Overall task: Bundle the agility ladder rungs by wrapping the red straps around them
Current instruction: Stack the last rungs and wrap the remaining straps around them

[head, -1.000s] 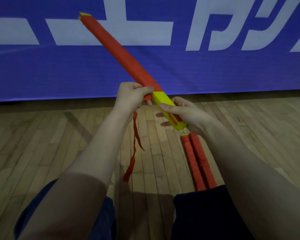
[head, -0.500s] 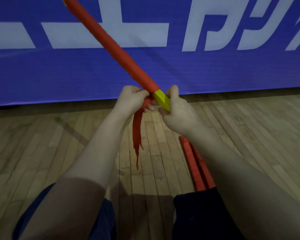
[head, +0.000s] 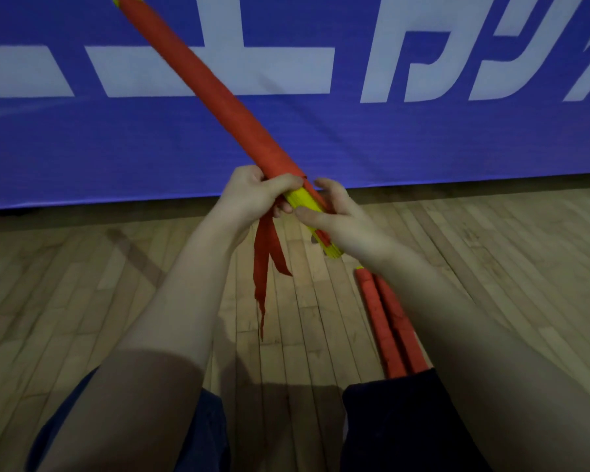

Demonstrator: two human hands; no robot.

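Red woven strap covered most of the long bundle of flat yellow plastic ladder rungs, which was held slantwise in the air. Its far end pointed up across the blue vinyl banner with white lettering, and its near end was low over the pale wooden plank floor. Only the near stretch showed bare yellow. The left hand was curled around the bundle at the edge of the wrap. The loose red strap tails hung down from under its fingers; whether it pinched them as well I could not tell. The right hand clasped the bare yellow end, thumb across the top. Two finished red-wrapped rolls lay side by side on the floor by the right knee, apart from the work. Judgement: the rung stack looked stiff and light, easy to hold one-handed, but the smooth plastic slats would likely slide against each other if the squeeze eased. The strap was limp and flat and would slacken without tension. It seemed best to hold at the wrap's edge, pinning the last turn with the thumb, while the other hand took the tails close to the bundle and pulled them snug. The bare end was left to cover, so the job appeared mostly done.
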